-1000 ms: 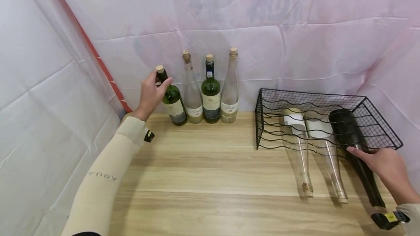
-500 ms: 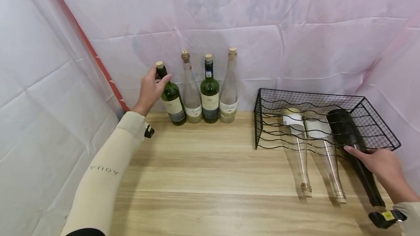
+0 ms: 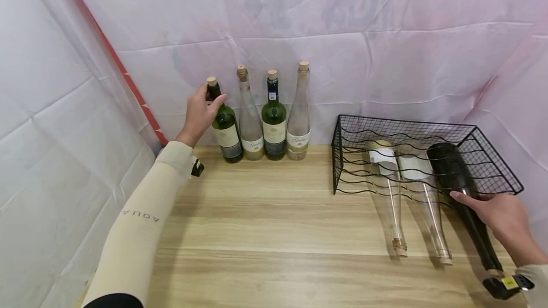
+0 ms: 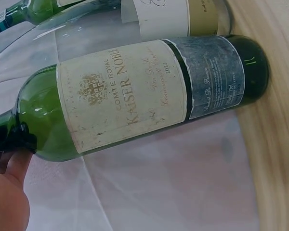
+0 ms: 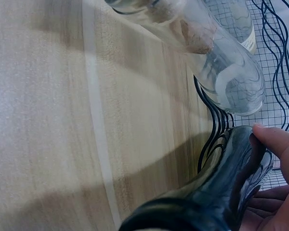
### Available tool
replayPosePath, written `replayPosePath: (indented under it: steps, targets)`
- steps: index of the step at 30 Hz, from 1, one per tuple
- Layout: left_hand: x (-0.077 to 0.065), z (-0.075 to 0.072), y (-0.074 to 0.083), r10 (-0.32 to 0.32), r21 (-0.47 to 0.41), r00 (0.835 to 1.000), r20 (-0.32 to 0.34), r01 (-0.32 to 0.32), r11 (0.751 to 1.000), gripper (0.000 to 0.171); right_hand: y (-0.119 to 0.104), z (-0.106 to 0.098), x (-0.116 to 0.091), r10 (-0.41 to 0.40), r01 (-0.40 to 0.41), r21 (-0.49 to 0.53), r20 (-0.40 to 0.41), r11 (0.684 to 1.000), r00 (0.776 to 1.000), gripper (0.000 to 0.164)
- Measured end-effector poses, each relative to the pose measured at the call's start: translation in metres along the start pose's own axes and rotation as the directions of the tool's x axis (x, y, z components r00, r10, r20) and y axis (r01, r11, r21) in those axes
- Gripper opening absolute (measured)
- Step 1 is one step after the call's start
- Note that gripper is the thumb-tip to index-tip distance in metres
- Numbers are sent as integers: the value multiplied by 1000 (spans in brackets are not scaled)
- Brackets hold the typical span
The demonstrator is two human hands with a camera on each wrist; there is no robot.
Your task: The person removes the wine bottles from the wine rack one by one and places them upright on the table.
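At the left end of a row of corked bottles, my left hand [image 3: 199,113] holds a green wine bottle [image 3: 227,137] by its neck. The bottle stands nearly upright on the table; its cream and grey labels face the left wrist view, where fingers wrap behind the neck. On the right, my right hand [image 3: 505,217] grips a dark bottle [image 3: 477,234] that lies in a black wire rack [image 3: 338,156], neck pointing toward me. In the right wrist view the thumb rests along one side of this dark bottle [image 5: 226,178], with fingers under the other.
Beside the held green bottle stand a clear bottle [image 3: 249,122], another green bottle [image 3: 274,129] and a second clear one [image 3: 299,118]. Two clear bottles, the left [image 3: 394,213] and the right [image 3: 434,222], lie in the rack. White cloth [image 3: 171,80] hangs behind the wooden table [image 3: 274,232].
My left hand has shifted slightly up and right, and the green bottle in it leans less to the left. The right hand stays on the dark bottle.
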State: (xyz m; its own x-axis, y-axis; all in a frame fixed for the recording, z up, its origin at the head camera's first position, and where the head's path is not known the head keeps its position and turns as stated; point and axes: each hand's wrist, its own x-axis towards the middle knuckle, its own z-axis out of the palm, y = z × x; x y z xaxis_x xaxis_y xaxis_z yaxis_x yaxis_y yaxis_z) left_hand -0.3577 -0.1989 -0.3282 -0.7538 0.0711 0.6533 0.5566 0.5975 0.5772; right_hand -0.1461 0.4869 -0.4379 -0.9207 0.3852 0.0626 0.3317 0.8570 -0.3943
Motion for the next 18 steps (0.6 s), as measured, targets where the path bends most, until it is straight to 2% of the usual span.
replayPosePath:
  steps: [5, 14, 18]
  targets:
    - [1, 2, 1, -7, -3, 1000, 6, 7, 1000, 29, 1, 1, -6, -13, 13, -17, -2, 1000, 1000, 67]
    - [1, 4, -1, -34, -14, 999, 6, 34, 999, 34, -1, 0, -14, 5, -4, -35, 20, 999, 1000, 68]
    - [-1, 5, 0, -44, -18, 999, -7, 44, 999, 29, 0, -1, -16, 31, -31, -14, 30, 999, 999, 66]
